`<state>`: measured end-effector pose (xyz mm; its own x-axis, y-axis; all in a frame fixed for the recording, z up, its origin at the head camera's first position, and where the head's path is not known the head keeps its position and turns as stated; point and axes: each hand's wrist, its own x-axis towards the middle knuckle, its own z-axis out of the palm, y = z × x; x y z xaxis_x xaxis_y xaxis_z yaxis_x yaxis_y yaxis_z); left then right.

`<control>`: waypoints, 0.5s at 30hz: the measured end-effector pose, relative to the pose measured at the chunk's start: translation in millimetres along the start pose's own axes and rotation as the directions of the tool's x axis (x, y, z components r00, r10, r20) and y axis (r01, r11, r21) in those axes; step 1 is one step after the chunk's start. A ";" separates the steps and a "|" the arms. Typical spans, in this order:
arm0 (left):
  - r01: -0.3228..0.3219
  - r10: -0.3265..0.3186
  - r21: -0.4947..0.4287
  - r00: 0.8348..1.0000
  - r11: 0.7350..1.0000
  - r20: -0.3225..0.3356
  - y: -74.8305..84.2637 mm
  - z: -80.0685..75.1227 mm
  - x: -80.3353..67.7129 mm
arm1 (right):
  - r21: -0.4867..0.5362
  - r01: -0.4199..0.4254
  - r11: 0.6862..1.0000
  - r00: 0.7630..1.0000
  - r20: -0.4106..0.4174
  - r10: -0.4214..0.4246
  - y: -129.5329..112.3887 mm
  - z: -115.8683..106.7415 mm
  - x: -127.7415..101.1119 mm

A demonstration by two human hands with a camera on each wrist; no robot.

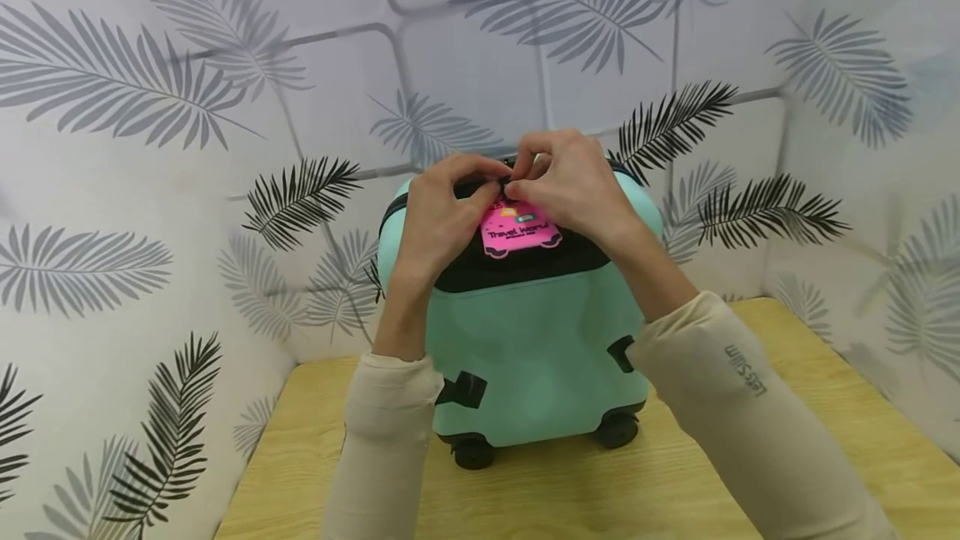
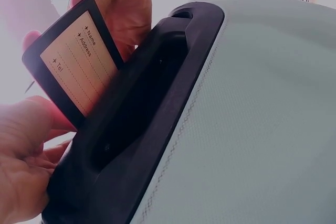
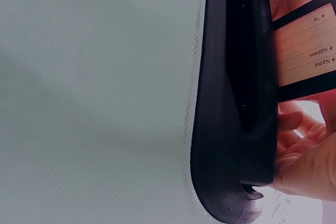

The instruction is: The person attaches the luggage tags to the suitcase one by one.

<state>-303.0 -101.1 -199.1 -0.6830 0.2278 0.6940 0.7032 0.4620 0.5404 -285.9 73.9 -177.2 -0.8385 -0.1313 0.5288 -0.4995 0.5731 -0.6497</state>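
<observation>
A mint-green suitcase [image 1: 525, 340] stands upright on its wheels, with a black carry handle on top. A pink luggage tag [image 1: 522, 232] printed "Travel World" lies against the black top panel. At the tag's upper end, the fingertips of my left hand [image 1: 448, 211] and right hand [image 1: 573, 182] meet and pinch its small black strap [image 1: 505, 187]. The fingers partly hide the strap, so how it is fastened cannot be made out. The left wrist view shows the tag's back, a label card [image 2: 79, 59] with Name, Address and Tel lines, beside the handle [image 2: 142, 98].
The suitcase rests on a yellow wood-grain table [image 1: 300, 457]. Behind and at both sides hangs a pale backdrop [image 1: 187, 215] with leaf prints. Black wheels [image 1: 474, 452] and dark corner pieces [image 1: 470, 390] show low on the suitcase.
</observation>
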 end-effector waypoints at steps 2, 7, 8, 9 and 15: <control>0.007 -0.007 -0.003 1.000 1.000 0.002 0.3 0.2 0.1 | -0.018 -0.009 1.000 1.000 -0.008 0.009 -0.7 0.5 0.3; 0.002 -0.002 0.007 1.000 1.000 -0.004 2.4 1.1 -0.4 | -0.033 -0.037 0.999 0.999 -0.019 0.037 -1.5 1.1 -0.6; -0.003 0.003 0.013 1.000 1.000 -0.005 2.6 1.3 -0.6 | -0.032 -0.042 0.999 0.999 -0.022 0.041 -1.5 1.1 -1.0; -0.008 0.008 0.019 1.000 1.000 -0.005 2.9 1.5 -0.7 | -0.032 -0.045 0.998 0.999 -0.027 0.044 -1.3 1.0 -1.5; -0.035 0.035 0.039 0.999 0.999 0.002 0.7 1.7 -1.2 | -0.067 -0.029 0.997 0.996 -0.084 0.024 0.6 2.6 -1.9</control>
<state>-302.0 -99.6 -200.4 -0.6584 0.2458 0.7114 0.7185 0.4869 0.4967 -285.2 72.5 -180.0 -0.8290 -0.0495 0.5571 -0.4590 0.6295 -0.6270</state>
